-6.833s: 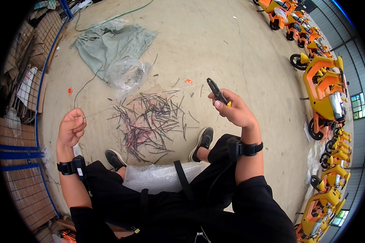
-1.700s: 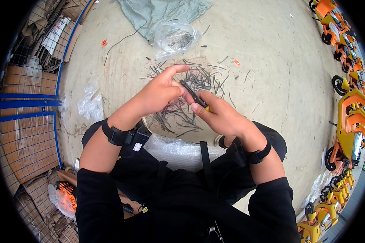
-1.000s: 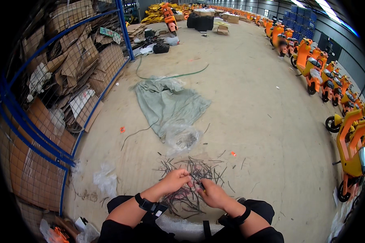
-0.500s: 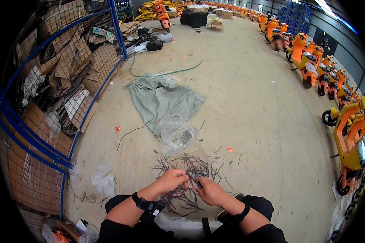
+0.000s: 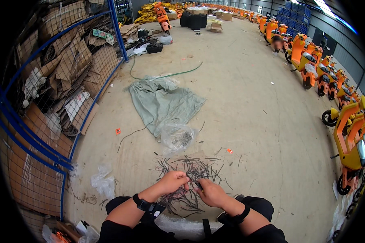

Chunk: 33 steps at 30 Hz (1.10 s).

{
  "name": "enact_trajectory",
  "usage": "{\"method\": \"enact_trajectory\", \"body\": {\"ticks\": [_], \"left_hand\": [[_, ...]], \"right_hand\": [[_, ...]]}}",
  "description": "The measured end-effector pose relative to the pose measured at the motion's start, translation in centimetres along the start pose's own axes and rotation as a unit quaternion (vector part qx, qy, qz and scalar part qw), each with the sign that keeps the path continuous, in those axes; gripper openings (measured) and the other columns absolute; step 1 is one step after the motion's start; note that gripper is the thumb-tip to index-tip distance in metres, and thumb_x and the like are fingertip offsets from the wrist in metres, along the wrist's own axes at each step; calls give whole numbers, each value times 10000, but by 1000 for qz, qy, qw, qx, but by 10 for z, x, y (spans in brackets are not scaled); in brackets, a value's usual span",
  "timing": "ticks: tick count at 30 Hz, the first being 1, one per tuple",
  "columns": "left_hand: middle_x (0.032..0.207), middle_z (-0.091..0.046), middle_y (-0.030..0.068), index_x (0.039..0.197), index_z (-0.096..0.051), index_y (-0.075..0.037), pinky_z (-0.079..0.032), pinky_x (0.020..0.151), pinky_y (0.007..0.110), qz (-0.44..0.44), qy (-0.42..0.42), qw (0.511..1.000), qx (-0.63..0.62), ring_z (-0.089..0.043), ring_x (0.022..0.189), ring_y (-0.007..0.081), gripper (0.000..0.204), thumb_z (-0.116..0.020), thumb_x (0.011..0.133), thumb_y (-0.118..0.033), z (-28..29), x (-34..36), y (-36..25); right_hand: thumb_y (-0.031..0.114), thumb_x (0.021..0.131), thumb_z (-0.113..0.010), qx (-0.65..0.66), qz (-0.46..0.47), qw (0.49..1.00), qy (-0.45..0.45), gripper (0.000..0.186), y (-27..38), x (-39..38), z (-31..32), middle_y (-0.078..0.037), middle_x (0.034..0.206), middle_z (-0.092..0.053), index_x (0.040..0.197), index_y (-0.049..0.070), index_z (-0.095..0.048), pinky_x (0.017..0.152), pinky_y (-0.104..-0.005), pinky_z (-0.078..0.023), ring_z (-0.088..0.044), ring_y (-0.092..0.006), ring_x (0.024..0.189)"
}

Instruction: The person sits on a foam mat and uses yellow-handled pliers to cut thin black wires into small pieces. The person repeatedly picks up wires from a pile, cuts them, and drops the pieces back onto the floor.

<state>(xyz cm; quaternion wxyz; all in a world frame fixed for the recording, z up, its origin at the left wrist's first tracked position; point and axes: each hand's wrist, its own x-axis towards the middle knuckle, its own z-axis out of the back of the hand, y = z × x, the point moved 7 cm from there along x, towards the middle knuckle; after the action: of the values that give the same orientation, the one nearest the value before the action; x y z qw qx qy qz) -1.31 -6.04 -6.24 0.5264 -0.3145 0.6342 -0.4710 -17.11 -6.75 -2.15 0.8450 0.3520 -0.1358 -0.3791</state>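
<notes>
A loose heap of thin dark strips, like short lengths of cable or tubing, lies on the concrete floor under my hands. My left hand is closed above the heap, its thumb and fingers pinched together near the end of a dark strip. Close beside it, my right hand is closed around one or more dark strips that point toward the left hand. The fingers hide most of what is held. Just beyond the heap sits a clear plastic bag with small dark pieces in it.
A grey-green woven sack lies flat ahead, with a green strap past it. Crumpled clear plastic is at the left. A blue mesh cage holds flattened cardboard. Orange and yellow scooters line the right.
Both hands stay almost in place above the heap, with only slight finger movement. The things on the floor look the same.
</notes>
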Motion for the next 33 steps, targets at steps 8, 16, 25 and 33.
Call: {"method": "enact_trajectory", "body": {"ticks": [8, 16, 25, 33], "left_hand": [[794, -696, 61, 876, -620, -14, -457, 657, 229, 11, -2, 1000, 9, -598, 708, 85, 179, -546, 945, -161, -1, -1, -5], [738, -683, 37, 847, -620, -26, -405, 552, 231, 13, -29, 999, 21, -529, 606, 57, 190, -559, 935, -183, 4, 2, 4], [712, -674, 24, 843, -632, -31, -377, 512, 232, 43, -28, 998, 46, -490, 558, 49, 185, -566, 923, -185, -1, -4, -11], [710, -673, 28, 846, -633, -27, -393, 524, 232, 42, -24, 998, 45, -508, 568, 56, 184, -569, 921, -183, 0, -2, -2]], "right_hand": [[239, 917, -581, -14, 26, 999, -15, 316, -4, 0, -2, -227, 974, -596, 1114, 5, -504, 706, -476, -508, -612, -427, 836], [220, 907, -584, -9, 7, 1000, -7, 290, -5, 3, -5, -222, 982, -593, 1097, 19, -496, 702, -490, -503, -604, -432, 854], [211, 895, -600, -13, 16, 1000, -21, 270, -5, 1, -3, -214, 954, -591, 1054, 20, -494, 699, -493, -499, -600, -429, 855], [189, 884, -601, -13, 13, 1000, -3, 272, -9, 2, -6, -222, 939, -595, 1076, 29, -495, 705, -501, -494, -601, -434, 846]]}}
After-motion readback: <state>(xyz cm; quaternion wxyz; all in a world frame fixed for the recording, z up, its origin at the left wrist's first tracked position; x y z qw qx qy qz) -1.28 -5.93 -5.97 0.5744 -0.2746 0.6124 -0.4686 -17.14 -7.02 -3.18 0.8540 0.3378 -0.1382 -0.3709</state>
